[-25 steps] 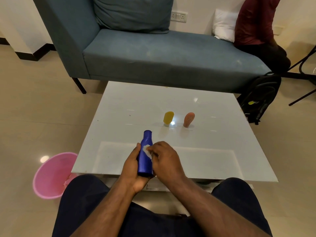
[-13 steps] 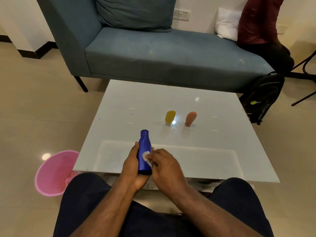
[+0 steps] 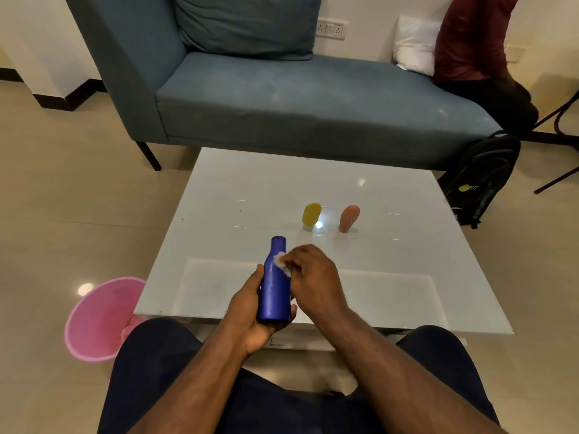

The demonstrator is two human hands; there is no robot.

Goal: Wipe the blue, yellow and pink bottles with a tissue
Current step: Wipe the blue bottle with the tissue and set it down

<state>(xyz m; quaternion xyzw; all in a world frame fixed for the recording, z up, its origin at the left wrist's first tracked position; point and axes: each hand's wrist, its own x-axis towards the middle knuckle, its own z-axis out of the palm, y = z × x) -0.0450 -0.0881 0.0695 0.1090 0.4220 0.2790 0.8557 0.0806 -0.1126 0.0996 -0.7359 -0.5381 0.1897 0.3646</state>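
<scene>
View from my head, looking down over my lap. My left hand (image 3: 250, 311) was closed around the lower body of the blue bottle (image 3: 274, 286), cradling it from beneath with the neck pointing away from me, above the near edge of the white table (image 3: 391, 277). My right hand (image 3: 313, 277) was pinched shut on a small white tissue (image 3: 281, 260), which it pressed against the bottle's right shoulder, just below the neck. Only a crumpled corner of the tissue showed past my fingertips.

The yellow bottle (image 3: 311, 214) and the pink bottle (image 3: 348, 218) stood near the middle of the table, side by side with a gap between them, the yellow one on the left. Both were well apart from my hands, and each cast a faint reflection on the glossy top.

On the floor to my left, beside the table's near corner, stood a pink bin (image 3: 100, 321). Beyond the table was a blue-grey sofa (image 3: 297, 101). A black backpack (image 3: 479, 180) leaned against its right end.
</scene>
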